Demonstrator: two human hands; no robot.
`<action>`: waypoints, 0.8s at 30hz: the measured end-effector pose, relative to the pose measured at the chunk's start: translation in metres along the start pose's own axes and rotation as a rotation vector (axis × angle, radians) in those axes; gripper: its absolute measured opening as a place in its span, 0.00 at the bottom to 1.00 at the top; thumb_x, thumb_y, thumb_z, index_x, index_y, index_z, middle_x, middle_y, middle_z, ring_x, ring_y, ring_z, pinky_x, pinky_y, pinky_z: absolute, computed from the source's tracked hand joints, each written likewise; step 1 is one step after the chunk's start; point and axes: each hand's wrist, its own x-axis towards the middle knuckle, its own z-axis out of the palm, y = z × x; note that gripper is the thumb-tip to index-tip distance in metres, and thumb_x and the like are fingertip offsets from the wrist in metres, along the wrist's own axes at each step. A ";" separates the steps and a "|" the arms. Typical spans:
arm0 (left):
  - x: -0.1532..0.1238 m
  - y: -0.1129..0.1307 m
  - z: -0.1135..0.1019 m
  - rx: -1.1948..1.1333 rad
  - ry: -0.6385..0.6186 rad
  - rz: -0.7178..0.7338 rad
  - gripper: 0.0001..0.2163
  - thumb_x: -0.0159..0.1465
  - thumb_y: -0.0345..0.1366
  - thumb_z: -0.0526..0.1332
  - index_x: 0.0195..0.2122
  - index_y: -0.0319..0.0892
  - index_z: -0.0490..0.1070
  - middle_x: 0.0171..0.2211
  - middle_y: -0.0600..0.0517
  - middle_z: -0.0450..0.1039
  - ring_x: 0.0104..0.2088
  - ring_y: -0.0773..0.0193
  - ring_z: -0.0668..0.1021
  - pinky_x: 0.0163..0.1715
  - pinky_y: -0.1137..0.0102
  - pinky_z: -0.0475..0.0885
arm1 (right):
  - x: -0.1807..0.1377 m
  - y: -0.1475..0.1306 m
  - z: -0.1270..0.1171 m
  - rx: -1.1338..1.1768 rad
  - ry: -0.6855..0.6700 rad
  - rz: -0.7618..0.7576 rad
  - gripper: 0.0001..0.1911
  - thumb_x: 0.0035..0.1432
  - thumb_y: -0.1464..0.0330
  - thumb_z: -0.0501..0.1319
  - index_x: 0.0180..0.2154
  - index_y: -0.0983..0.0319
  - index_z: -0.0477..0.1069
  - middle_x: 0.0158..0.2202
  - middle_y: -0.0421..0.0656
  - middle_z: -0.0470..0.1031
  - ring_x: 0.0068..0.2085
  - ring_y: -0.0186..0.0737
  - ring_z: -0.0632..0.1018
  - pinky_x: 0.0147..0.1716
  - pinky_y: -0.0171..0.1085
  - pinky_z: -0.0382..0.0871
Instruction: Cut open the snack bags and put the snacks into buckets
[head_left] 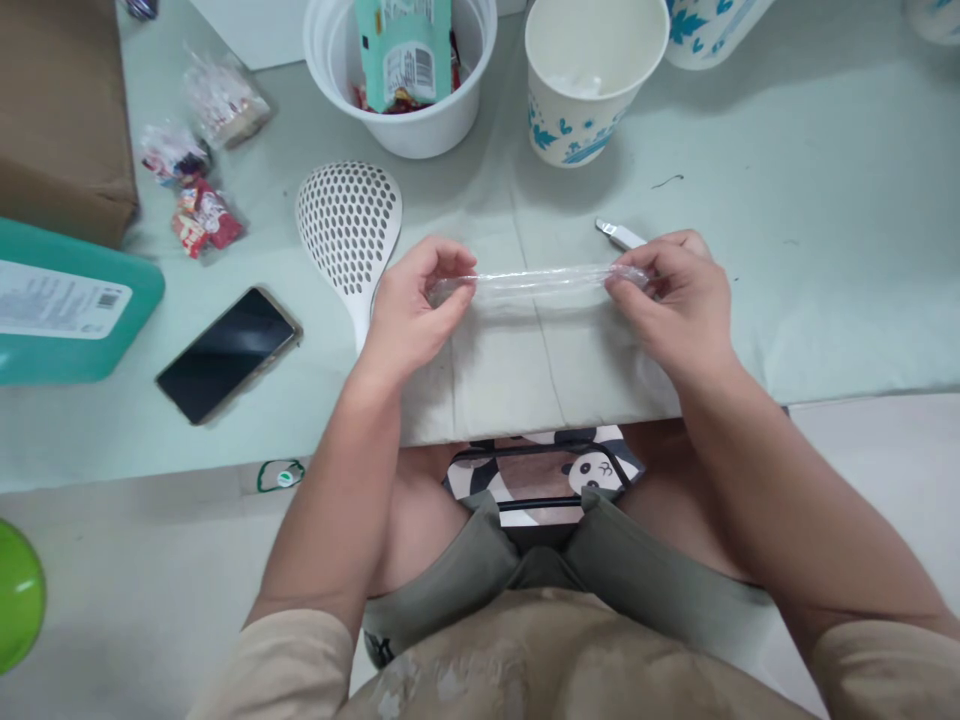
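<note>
A strip of clear plastic film (544,283) is stretched level between my two hands, above the front part of the table. My left hand (420,300) pinches its left end between thumb and fingers. At the other end, the thumb and fingers of my right hand (671,295) are closed on the film. Just behind the right hand lies a small white-handled cutter (621,234), partly covered by the fingers. A white slotted skimmer (351,225) rests beside my left hand, its handle partly hidden by the wrist.
A white tub (442,135) with packets and a patterned paper cup (574,130) stand at the back. On the left are a phone (229,355), small wrapped snacks (206,215), a teal container (135,290) and a cardboard box (64,120). The table's front edge runs below my hands.
</note>
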 end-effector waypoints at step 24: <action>-0.006 0.006 -0.004 0.494 -0.246 0.038 0.03 0.62 0.36 0.66 0.34 0.49 0.80 0.39 0.50 0.80 0.44 0.51 0.77 0.49 0.53 0.67 | -0.006 0.003 0.005 -0.317 -0.086 -0.211 0.09 0.64 0.61 0.62 0.36 0.56 0.79 0.47 0.50 0.77 0.51 0.58 0.76 0.50 0.57 0.66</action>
